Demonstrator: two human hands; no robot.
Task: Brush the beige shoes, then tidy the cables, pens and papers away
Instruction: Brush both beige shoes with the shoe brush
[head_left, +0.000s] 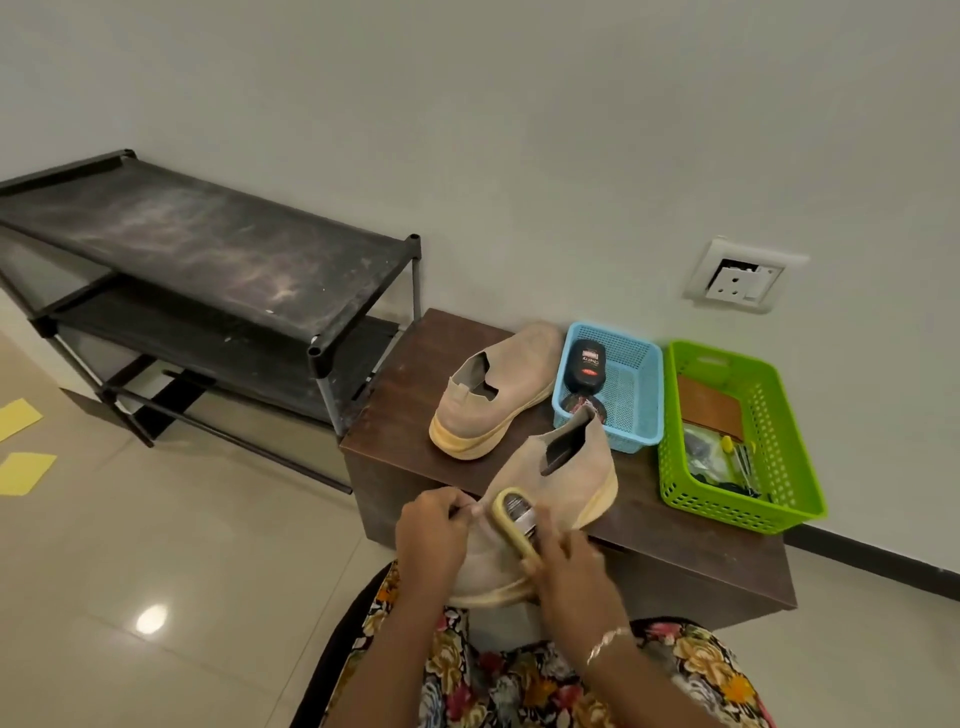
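Pale wall runs behind a low brown bench (395, 374), with a white socket plate (745, 275) set into it on the right. A dusty black shoe rack (208, 260) stands just beside the bench on the left. On the bench top the far beige shoe (498, 384) sits upright on its yellow sole, toe toward the wall. Just right of it is a blue basket (641, 410) holding a black polish bottle (584, 364). Beside that is a green basket (779, 499) with a flat brown wallet-like piece (711, 408) and a jumble of small items (727, 462) too fine for me to name.

The near beige shoe (566, 467) is in my hands — heel end over the bench's front edge, toe pointing back at me. My left hand (431, 535) grips it on its left side near the toe, fingers curled onto the upper. My right hand (571, 566) is wrapped round the brush (511, 514). Its yellowish, labelled back faces up and its underside lies against the upper, between my two hands. Whether the heel actually rests on the wood I cannot tell.

Off to the left, two yellow papers (21, 415) lie flat on the glossy tiled floor (208, 545) — well apart from the bench.
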